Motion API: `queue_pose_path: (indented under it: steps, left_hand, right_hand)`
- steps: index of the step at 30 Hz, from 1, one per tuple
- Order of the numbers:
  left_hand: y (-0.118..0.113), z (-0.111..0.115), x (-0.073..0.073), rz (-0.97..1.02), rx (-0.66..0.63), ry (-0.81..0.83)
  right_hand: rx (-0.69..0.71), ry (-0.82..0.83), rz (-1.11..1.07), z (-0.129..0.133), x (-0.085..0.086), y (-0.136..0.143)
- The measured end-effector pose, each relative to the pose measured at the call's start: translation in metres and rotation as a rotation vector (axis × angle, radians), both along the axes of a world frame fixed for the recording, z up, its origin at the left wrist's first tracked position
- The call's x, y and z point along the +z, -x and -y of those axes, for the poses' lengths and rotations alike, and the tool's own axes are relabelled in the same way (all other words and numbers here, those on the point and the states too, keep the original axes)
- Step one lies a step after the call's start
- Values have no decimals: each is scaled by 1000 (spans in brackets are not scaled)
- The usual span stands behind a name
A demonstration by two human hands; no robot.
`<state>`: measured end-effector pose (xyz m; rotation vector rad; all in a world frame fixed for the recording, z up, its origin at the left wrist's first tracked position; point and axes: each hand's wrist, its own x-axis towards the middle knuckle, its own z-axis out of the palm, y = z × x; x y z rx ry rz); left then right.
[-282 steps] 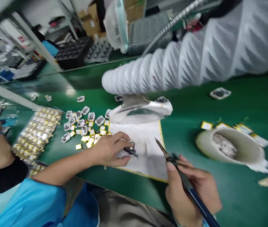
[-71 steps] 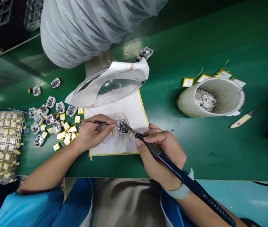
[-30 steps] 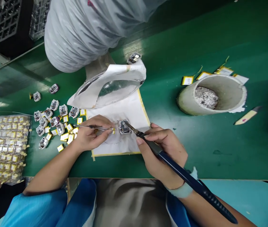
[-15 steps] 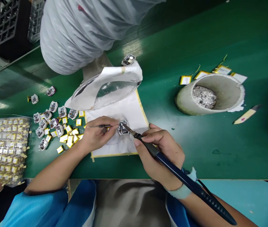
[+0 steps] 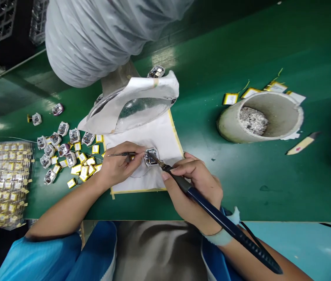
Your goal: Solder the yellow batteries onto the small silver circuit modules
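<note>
A small open device housing with a circuit board [image 5: 151,157] lies on a white sheet [image 5: 162,134] edged with yellow tape. My left hand [image 5: 122,162] is closed on dark tweezers [image 5: 124,154], its fingertips at the housing's left side. Gripped like a pen in my right hand [image 5: 199,185] is a dark blue soldering iron [image 5: 212,208]. The iron's tip reaches over the board from the lower right; whether it touches is too small to tell. Above the housing stands a magnifying lens [image 5: 140,111] with a white cover around its rim.
A grey fume hose [image 5: 95,39] hangs at the top. Several similar housings [image 5: 71,159] and yellow-edged battery cells [image 5: 84,173] lie left, beside a clear tray of cells [image 5: 4,183]. To the right stand a cup with metallic scrap [image 5: 260,117] and a small knife-like tool [image 5: 302,144].
The view has shifted slightly, moving the left-side things a little left. Both hands keep their hold and stay at the housing, with the iron's tip still over the board.
</note>
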<state>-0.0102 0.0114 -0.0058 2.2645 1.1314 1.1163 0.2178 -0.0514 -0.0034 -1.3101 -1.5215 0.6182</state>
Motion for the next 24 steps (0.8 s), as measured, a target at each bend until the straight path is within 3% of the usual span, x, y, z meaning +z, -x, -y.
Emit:
queue_pose_path:
  steps: [14,24]
  left_hand:
    - [1,1,-2,-32,-1,-21]
    - [4,1,-1,-23,-20,-16]
  right_hand:
    - [1,2,11,0,0,1]
    - [-132,4,-110,1,0,-2]
